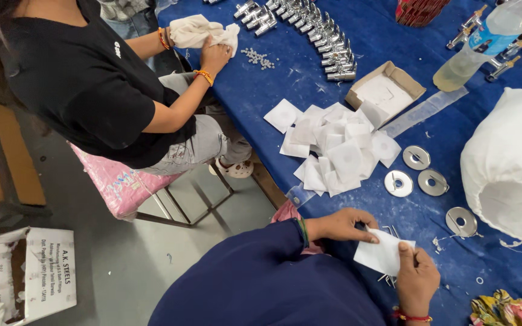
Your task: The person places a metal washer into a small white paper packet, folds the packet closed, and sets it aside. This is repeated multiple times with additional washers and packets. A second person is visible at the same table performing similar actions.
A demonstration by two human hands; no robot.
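We observe the left hand (342, 224) and right hand (417, 279) both pinched shut on a white paper pouch (383, 253) at lower centre. Thin paper may tear. Loose steel washers (416, 158) nearby could get swept off the table (309, 115).

chrome taps (309, 27) in rows, plastic bottle (484, 45), cardboard box (386, 89).

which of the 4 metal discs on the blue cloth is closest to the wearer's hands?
The lone metal disc at lower right, beside the white bag. The other three discs cluster further up, next to the white pouch pile.

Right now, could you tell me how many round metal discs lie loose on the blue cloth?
4: three clustered right of the white pouches, one nearer the hands. Others may be hidden.
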